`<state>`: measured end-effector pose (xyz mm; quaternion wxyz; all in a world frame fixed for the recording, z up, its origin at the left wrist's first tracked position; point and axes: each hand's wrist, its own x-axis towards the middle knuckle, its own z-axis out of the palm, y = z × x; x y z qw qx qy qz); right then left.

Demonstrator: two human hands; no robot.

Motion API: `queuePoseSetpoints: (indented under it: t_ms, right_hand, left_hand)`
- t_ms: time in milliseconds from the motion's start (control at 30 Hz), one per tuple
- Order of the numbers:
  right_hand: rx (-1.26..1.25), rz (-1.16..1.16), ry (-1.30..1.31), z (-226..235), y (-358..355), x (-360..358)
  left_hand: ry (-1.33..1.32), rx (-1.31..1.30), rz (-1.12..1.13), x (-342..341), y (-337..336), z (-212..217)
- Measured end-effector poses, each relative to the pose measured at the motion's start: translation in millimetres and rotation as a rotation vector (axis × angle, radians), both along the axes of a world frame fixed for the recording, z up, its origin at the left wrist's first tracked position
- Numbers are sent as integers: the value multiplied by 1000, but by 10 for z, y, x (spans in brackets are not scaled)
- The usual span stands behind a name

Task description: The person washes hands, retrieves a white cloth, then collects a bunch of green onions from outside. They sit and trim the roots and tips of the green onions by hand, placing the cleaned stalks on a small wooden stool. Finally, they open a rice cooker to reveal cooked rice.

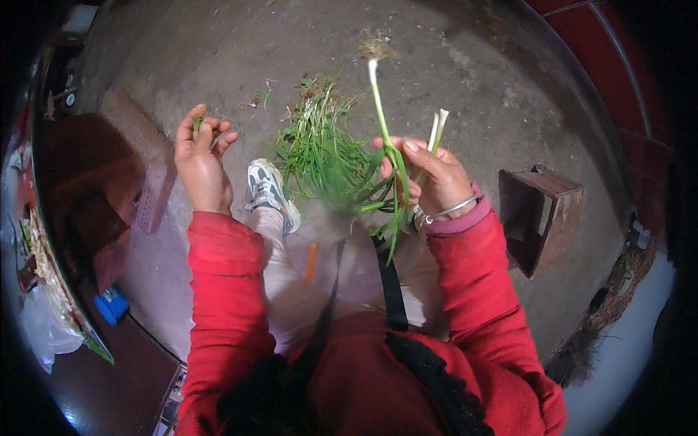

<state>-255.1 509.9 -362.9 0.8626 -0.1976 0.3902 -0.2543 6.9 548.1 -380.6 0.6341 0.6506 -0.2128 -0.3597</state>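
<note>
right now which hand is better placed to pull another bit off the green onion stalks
Left, probably. The right hand is shut around the green onion stalks, holding them upright. The left hand pinches only a small green scrap and is apart from the stalks, free to reach across.

Rural home yard or rough outdoor work area, not a kitchen. Bare concrete floor (465, 80), stained and gritty, with soil crumbs and plant scraps. Pile of green onions (320, 156) lies straight on that floor, roots and dirt attached. Small wooden stool (542, 214), worn, to the right. Straw broom (600, 320) at lower right edge. Red-painted wall or door (611, 43) upper right. Dark wooden furniture (87, 189) on the left, with a white plastic bag (43, 327) and blue container (110, 305) nearby. Person sits low, sneaker (270, 192) on the floor.
</note>
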Motion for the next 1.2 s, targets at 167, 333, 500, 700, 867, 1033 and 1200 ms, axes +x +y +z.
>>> queuePoseSetpoints:
  t_ms: [167, 333, 500, 700, 867, 1033, 1200]
  right_hand:
    - [24, 7, -39, -22, 0, 38]
    - [-50, -10, 59, -62, 30, 73]
    - [-221, -11, 276, -119, 75, 115]
    - [-372, 2, 405, -153, 125, 168]
    - [-368, 76, 453, -127, 124, 179]
    - [-289, 96, 378, -70, 113, 150]
    - [-205, 157, 330, -21, 102, 77]
  left_hand:
    - [-148, 94, -146, -270, -62, 38]
    - [-141, 129, -453, -654, 27, 35]
    - [-332, 12, -689, -925, 15, 47]
    - [-433, 82, -771, -1030, 30, 81]
    - [-413, 98, -699, -1007, 47, 33]
    - [-317, 145, -600, -932, 20, -11]
    - [-77, 124, -362, -647, -76, 21]
